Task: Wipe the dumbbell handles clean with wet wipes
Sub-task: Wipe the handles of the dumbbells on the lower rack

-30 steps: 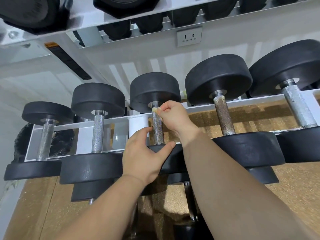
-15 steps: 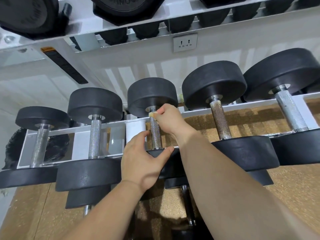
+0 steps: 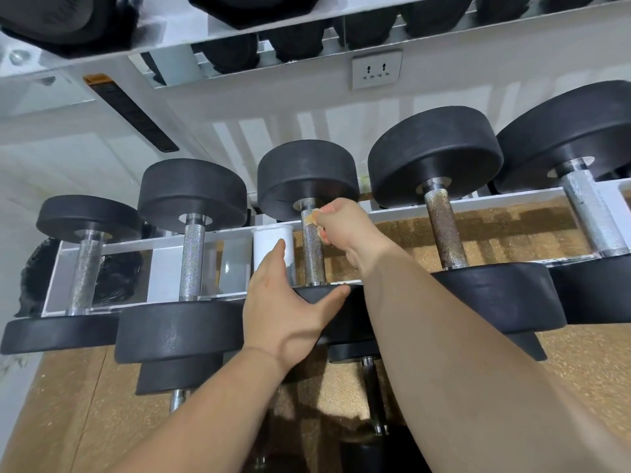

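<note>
Head view: wet wipe [image 3: 311, 218] is pinched in R hand [image 3: 345, 227] against upper end of middle dumbbell handle [image 3: 314, 256], on the rack [image 3: 478, 203], for rubbing; near head [image 3: 355, 312] is pressed by straight-fingered L hand [image 3: 286, 312], prob. so rolling is prevented

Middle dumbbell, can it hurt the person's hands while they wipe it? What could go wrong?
1. The left hand rests on the near head of the dumbbell, with fingers reaching into the rack. If the dumbbell rolls, they could get pinched.
2. The wipe in the right hand is small, bunched and looks brownish, so it may smear dirt along the handle.
3. The handle's rough knurling might shred the wipe.
</note>
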Demonstrator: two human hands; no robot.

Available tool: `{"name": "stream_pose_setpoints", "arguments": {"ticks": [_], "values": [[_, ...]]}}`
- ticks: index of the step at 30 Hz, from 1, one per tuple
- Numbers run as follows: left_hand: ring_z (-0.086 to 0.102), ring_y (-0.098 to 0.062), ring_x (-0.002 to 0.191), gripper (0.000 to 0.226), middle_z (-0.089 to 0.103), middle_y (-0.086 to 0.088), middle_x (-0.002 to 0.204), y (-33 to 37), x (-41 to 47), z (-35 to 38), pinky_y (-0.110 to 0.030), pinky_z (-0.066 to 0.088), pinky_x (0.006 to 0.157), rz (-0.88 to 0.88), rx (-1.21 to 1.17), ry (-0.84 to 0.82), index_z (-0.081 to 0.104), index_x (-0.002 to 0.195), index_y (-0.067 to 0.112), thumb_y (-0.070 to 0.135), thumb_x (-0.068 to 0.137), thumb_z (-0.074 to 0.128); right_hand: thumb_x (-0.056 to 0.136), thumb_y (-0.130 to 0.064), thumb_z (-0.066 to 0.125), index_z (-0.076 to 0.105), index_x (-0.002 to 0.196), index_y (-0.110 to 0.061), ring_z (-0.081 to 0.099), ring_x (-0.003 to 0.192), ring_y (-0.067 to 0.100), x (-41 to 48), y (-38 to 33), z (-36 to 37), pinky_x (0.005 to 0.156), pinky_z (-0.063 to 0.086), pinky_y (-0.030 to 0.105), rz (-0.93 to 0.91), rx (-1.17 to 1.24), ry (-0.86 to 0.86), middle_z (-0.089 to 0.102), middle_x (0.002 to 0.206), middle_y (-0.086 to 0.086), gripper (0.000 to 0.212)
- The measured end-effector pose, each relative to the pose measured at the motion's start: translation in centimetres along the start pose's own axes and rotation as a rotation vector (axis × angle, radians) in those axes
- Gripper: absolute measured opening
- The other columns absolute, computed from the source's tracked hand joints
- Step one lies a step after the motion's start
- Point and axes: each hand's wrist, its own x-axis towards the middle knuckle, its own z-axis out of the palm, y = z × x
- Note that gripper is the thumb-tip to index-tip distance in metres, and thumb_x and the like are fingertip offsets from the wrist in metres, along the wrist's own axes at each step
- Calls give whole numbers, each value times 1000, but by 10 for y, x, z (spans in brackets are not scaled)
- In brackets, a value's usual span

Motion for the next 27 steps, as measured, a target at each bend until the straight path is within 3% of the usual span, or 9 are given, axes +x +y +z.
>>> {"name": "stream_pose_setpoints", "arguments": {"ticks": [3,6,9,14,16,18,20,23,27], "values": [[35,-12,146,121,40,4,158,0,0,-1,-26,28,115,5,8,4,31,157,22,80,58,66,96,-14,63,54,67,-12,46,56,18,-19,13,-11,58,44,29,68,-38,-237,53,65,9,30],[35,-12,145,121,41,4,158,0,0,-1,-31,31,118,-3,16,-1,33,157,22,84,57,63,97,-6,58,54,85,-9,53,58,15,-31,21,-18,58,51,28,182,-96,-371,58,74,11,14],[34,-11,146,120,40,6,158,1,-1,-1,-32,31,119,-7,11,3,32,157,24,83,57,63,96,-4,55,54,86,-10,46,51,12,-20,20,-11,47,41,21,197,86,-282,60,64,4,12],[31,-8,146,118,38,9,159,5,-2,-3,-27,28,118,-8,-21,-4,29,158,25,77,60,69,90,-18,58,66,77,-9,52,64,22,13,11,7,62,46,35,45,139,126,57,66,7,17],[32,-4,144,116,38,10,158,4,-2,-3,-22,26,114,-6,-27,-4,29,158,24,72,62,72,94,-19,59,58,70,-11,49,56,19,6,12,3,55,45,28,40,144,47,53,61,6,26],[32,1,139,115,39,11,156,3,-2,-3,-19,25,110,-8,-38,-7,29,159,24,70,63,74,96,-20,63,52,72,-12,41,49,15,-9,16,-5,44,35,21,71,83,-164,48,58,5,28],[34,-2,140,115,39,11,156,1,-2,-3,-19,25,109,-12,-45,-7,30,159,23,68,65,80,94,-18,68,52,78,-11,39,49,15,-21,20,-11,45,34,22,88,-16,-289,48,59,6,23],[34,-6,143,113,39,9,157,1,-2,-2,-20,26,111,-12,-42,-9,30,159,23,64,68,83,87,-12,73,54,73,-11,47,51,15,-14,21,-3,53,44,28,41,31,-148,54,60,5,24],[33,-5,142,113,39,10,157,1,-2,-1,-19,25,109,-10,-47,-6,29,159,24,65,68,82,86,-22,72,60,63,-19,62,70,22,4,9,4,70,52,31,-192,-129,156,64,67,3,26]]}}
